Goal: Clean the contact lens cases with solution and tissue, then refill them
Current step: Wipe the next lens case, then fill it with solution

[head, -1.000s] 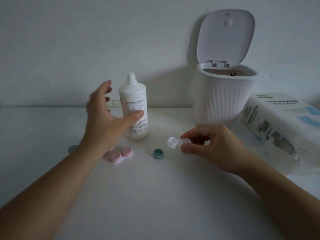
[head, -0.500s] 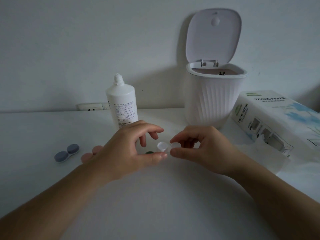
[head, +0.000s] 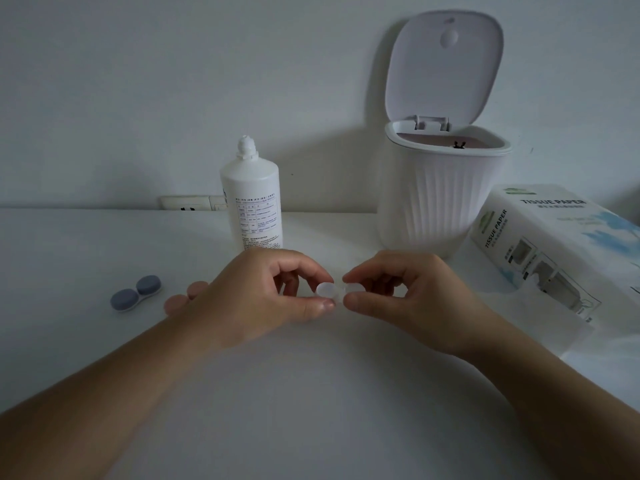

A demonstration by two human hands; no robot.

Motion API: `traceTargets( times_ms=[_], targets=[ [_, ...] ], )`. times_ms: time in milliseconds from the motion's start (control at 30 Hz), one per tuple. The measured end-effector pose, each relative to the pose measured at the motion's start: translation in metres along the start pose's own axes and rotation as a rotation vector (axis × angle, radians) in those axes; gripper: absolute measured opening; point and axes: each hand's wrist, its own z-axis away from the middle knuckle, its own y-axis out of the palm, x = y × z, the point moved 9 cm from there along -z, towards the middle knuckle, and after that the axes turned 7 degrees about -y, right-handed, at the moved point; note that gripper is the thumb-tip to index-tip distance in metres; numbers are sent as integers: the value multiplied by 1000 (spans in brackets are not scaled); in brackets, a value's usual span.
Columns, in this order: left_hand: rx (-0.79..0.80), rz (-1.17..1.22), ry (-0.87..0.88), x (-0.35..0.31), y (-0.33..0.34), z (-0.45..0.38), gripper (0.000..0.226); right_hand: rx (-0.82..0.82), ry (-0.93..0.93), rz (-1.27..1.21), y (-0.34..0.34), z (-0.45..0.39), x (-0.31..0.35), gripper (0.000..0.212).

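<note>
A white lens case (head: 341,289) is held just above the table between both hands. My left hand (head: 258,296) pinches its left cup between thumb and forefinger. My right hand (head: 408,296) pinches the right cup the same way. The white solution bottle (head: 252,206) stands upright right behind my left hand, with a closed nozzle on top. A blue-grey lens case (head: 135,293) with both lids on lies at the left. The pink lens case (head: 187,296) peeks out behind my left wrist, mostly hidden. The tissue paper box (head: 550,251) lies at the right.
A white ribbed bin (head: 440,199) with its lid flipped open stands at the back right, against the wall. A loose tissue sheet (head: 540,317) lies in front of the box. A wall socket (head: 192,203) sits at table level behind the bottle.
My left hand left the bottle, came down to the right and took hold of the white case's left cup. The small green lid is now hidden behind that hand.
</note>
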Motion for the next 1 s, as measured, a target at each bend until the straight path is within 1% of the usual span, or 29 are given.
traceTargets(
  times_ms=[33,133,167,233,300,367,400,467,567,633,700,800,900,1000],
  targets=[
    [-3,3,-2,1,-1,-1,21,-22,10,-1,-2,0,-3,30],
    [1,11,-6,3,-4,-2,19,-166,54,78,-19,-3,-19,7],
    [4,16,-4,4,-5,-1,18,-192,81,135,-23,-3,-25,5],
    [8,26,3,4,-8,-2,17,-158,151,256,-22,-2,-36,6],
    [11,30,-1,4,-8,-2,17,-63,218,356,-13,-1,-44,26],
    [14,26,-10,5,-9,-3,17,4,242,427,-5,-1,-46,48],
    [14,24,-13,5,-9,-3,16,15,239,448,-2,-1,-44,53],
    [13,26,-16,5,-9,-3,16,24,219,488,2,-3,-41,50],
    [13,14,-15,5,-9,-3,16,44,192,507,5,-5,-37,31],
    [15,4,-14,6,-9,-3,16,45,191,477,5,-6,-37,20],
    [13,6,-8,5,-9,-3,16,19,201,410,4,-6,-39,19],
    [10,15,-9,6,-9,-3,15,-84,233,265,-4,-5,-44,14],
    [13,14,-6,6,-9,-3,15,-224,304,66,-20,-2,-51,10],
    [24,11,-1,6,-7,-4,15,-268,316,-161,-26,-1,-49,8]
  ],
)
